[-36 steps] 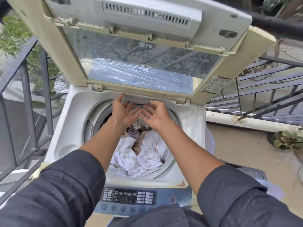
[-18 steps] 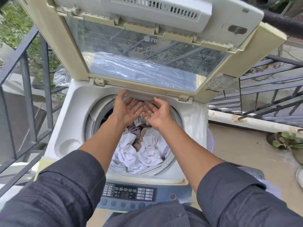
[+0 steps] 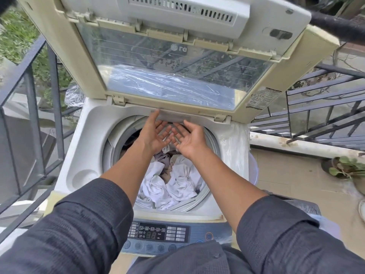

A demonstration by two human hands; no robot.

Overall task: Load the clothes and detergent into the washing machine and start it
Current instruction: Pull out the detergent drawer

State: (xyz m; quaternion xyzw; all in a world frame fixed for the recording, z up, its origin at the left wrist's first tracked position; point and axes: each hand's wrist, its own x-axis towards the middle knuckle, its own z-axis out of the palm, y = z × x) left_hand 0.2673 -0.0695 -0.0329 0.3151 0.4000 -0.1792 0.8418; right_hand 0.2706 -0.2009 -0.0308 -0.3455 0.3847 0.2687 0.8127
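White clothes point(image 3: 173, 184) lie heaped in the drum below my wrists. Both hands have crept forward over the last second: my left hand point(image 3: 153, 133) now touches the grey detergent drawer point(image 3: 171, 116) under the raised lid point(image 3: 177, 76) with straight, spread fingertips, and my right hand point(image 3: 189, 138) hovers just beside it, palm up, fingers relaxed, holding nothing. Loading looks done; I judge detergent comes next.

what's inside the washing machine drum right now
Crumpled white clothes with a grey-brown piece among them fill the drum. Both forearms cover part of the pile, and anything beneath it is hidden.
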